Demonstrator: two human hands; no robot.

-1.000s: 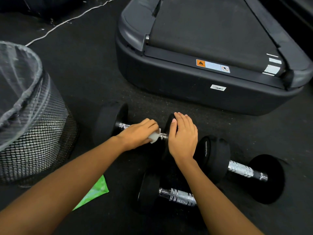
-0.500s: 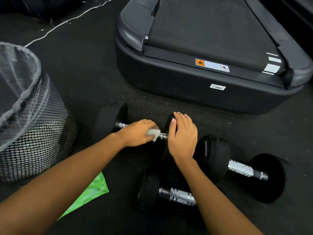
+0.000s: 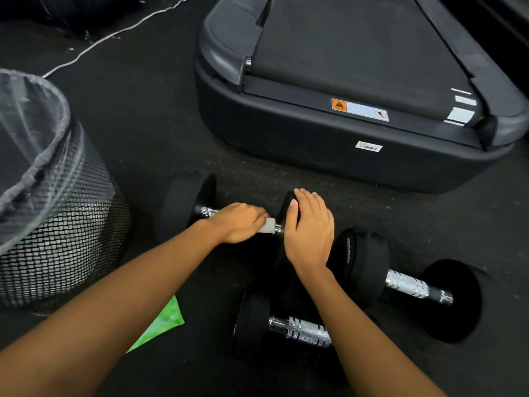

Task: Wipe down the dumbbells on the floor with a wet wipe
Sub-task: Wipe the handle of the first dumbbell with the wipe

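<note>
A big dark treadmill (image 3: 343,156) sits at 12 o'clock on the black floor (image 3: 143,124). A mesh bin (image 3: 57,239) with a clear bag in it stands at 9 o'clock.

Three weights lie on the floor. The far dumbbell (image 3: 186,202) lies in the middle, under both hands. The right dumbbell (image 3: 409,286) lies at 4 o'clock and the near dumbbell (image 3: 303,330) at 6 o'clock.

The right hand (image 3: 310,233) lies flat, fingers straight, on the round end of the far dumbbell. It has not moved.

The left hand (image 3: 239,222) is curled round the shiny bar of the far dumbbell and grips the wet wipe (image 3: 267,225) against it. Since a second ago, this hand has slid a little toward 3 o'clock, so the wet wipe is now closer to the round end.

The wet wipe pokes out of the left hand at 3 o'clock. It sits just beside the right hand, at 9 o'clock from it.

A green pack (image 3: 163,322) lies at 7 o'clock, partly under the left arm.
</note>
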